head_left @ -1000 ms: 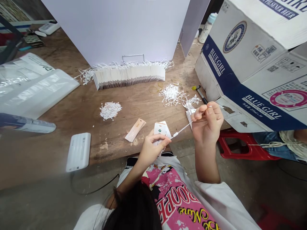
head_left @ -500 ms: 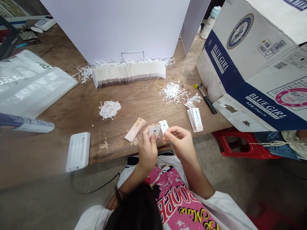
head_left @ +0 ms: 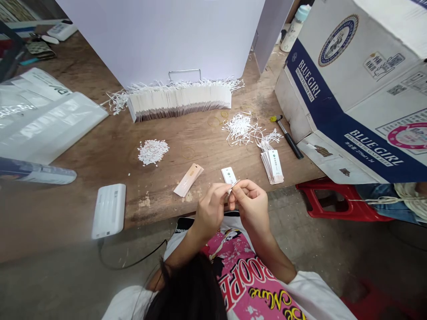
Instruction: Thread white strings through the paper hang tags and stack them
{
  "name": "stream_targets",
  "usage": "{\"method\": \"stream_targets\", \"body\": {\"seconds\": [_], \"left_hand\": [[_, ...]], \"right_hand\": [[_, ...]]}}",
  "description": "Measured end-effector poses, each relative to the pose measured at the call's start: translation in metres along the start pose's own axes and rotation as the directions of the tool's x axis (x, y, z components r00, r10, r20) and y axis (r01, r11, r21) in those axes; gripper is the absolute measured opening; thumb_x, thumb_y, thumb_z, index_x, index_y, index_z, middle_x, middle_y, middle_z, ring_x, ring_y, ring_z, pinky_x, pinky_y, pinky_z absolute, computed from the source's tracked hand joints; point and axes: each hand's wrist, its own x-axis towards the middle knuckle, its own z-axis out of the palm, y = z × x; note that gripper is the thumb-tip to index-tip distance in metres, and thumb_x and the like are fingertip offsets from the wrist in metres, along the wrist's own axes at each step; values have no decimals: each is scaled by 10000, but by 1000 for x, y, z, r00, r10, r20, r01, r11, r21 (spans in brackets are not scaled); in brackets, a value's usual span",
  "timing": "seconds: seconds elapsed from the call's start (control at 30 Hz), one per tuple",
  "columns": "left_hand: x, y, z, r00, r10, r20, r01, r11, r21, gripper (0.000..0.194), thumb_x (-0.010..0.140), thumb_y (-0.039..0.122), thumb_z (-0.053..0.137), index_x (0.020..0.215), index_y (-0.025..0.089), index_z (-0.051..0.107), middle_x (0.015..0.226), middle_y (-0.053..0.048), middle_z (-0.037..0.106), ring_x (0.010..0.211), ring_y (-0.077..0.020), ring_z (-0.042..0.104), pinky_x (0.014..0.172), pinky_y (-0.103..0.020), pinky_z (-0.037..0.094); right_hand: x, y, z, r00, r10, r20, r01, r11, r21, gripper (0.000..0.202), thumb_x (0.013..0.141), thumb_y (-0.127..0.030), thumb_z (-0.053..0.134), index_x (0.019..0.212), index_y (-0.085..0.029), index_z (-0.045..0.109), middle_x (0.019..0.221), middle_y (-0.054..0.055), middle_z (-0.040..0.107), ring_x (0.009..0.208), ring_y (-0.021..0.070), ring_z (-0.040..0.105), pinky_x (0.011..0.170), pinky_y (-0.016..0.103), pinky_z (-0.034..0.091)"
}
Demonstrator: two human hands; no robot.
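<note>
My left hand [head_left: 211, 208] and my right hand [head_left: 251, 202] meet at the table's front edge, fingertips pinched together around a small, thin white piece [head_left: 233, 186]. Its shape is mostly hidden by the fingers. Just beyond them lies a white printed tag [head_left: 228, 174]. To the left rests a small stack of tan-pink tags [head_left: 188, 179]. A bundle of white tags with strings [head_left: 272, 166] lies to the right, below a heap of loose white strings [head_left: 240, 128]. Farther left is a pile of tiny white pieces [head_left: 153, 152].
A long row of stringed tags [head_left: 182, 101] stands against a pale board [head_left: 160, 40]. On the right are a hammer [head_left: 290, 140] and a large carton [head_left: 336, 89]. A white power bank [head_left: 109, 210] and plastic bags [head_left: 50, 118] lie left.
My left hand has moved right to meet my right hand. The upright white tag that showed in my left hand is no longer visible there; a thin white piece shows between the fingertips.
</note>
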Motion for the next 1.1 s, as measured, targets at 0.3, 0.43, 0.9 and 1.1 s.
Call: {"method": "stream_targets", "body": {"seconds": [0.3, 0.43, 0.9, 1.1], "left_hand": [[-3, -3, 3, 995, 94, -25, -97, 980, -175, 313, 916, 90, 460, 1188, 241, 491, 976, -38, 641, 900, -130, 629, 777, -259, 515], [-3, -5, -1, 998, 27, 61, -12, 971, -241, 255, 924, 110, 452, 1135, 236, 524, 935, -31, 651, 852, -130, 631, 750, -257, 509], [-10, -11, -7, 892, -377, 250, 440, 852, -283, 163, 951, 249, 445, 1084, 219, 535, 858, -16, 673, 773, -138, 654, 745, -251, 524], [-8, -12, -5, 842, -457, 287, 532, 791, -302, 215, 954, 298, 436, 1133, 218, 525, 931, -31, 680, 826, -142, 656, 756, -250, 528]], "right_hand": [[-8, -2, -3, 975, -203, -86, 187, 968, -170, 301, 716, -280, 771, 969, -240, 615, 426, -98, 532, 321, 75, 431, 339, 167, 355], [-7, -12, -13, 983, -167, 80, 184, 920, -347, 133, 757, -316, 720, 816, -199, 741, 412, -61, 489, 332, 66, 375, 351, 200, 310], [0, -22, -31, 945, -292, 145, 306, 948, -90, 20, 754, -229, 723, 758, -223, 704, 655, -8, 541, 616, 119, 504, 564, 241, 398], [-17, -23, -39, 931, -81, 355, 46, 993, 105, 138, 795, -321, 680, 794, -183, 688, 534, 4, 561, 497, 124, 492, 470, 240, 350]]}}
